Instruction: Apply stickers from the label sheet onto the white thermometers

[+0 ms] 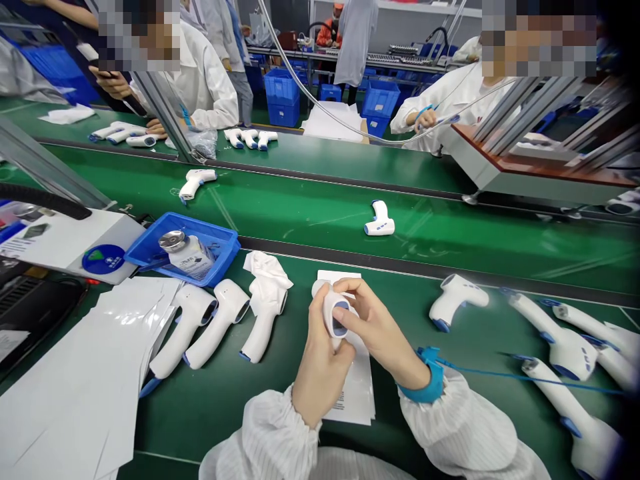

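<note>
Firmly gripped the white thermometer (329,308) with left hand (320,377) and right hand (383,337), over the paper (361,393); possibly risked smudging its blue end (340,329) by thumb contact, or dropping it through slippery fingertips.

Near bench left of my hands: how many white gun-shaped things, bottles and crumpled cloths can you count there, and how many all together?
White gun-shaped things: 3
Bottle: 1
Crumpled cloth: 1
Total: 5
</note>
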